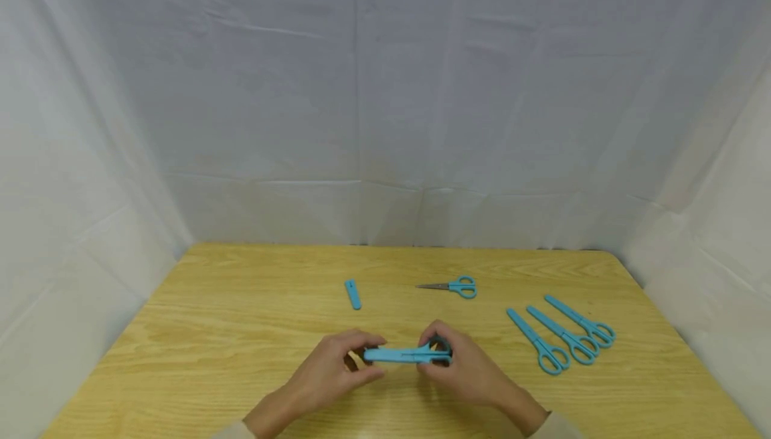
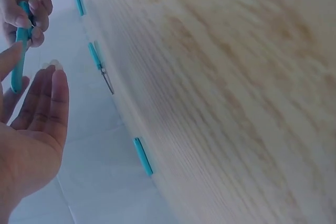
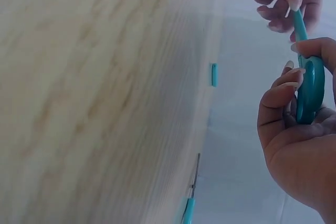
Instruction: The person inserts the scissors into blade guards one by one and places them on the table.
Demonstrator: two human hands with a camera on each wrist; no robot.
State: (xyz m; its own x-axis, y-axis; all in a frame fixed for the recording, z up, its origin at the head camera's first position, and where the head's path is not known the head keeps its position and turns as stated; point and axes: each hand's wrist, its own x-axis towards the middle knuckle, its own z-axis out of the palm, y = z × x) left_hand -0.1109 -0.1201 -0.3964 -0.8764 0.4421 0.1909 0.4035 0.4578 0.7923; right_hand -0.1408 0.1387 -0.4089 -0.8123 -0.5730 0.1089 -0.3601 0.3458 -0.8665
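Light blue scissors (image 1: 436, 355) with a matching blade cover (image 1: 388, 355) over the blades lie level above the table, close to its near side. My right hand (image 1: 460, 365) grips them by the handle loops, fingers curled round the loops in the right wrist view. At the other end, my left hand (image 1: 331, 365) surrounds the cover's tip, thumb and forefinger spread apart on either side. The left wrist view shows the left fingers (image 2: 55, 100) fairly straight, with the cover (image 2: 19, 69) passing between them and the thumb.
On the wooden table (image 1: 241, 305), a loose blade cover (image 1: 353, 294) lies beyond my hands. Uncovered scissors (image 1: 454, 286) rest to its right, blades pointing left. Three covered scissors (image 1: 563, 335) lie slanted side by side at the right. White sheeting (image 1: 385, 104) hangs behind.
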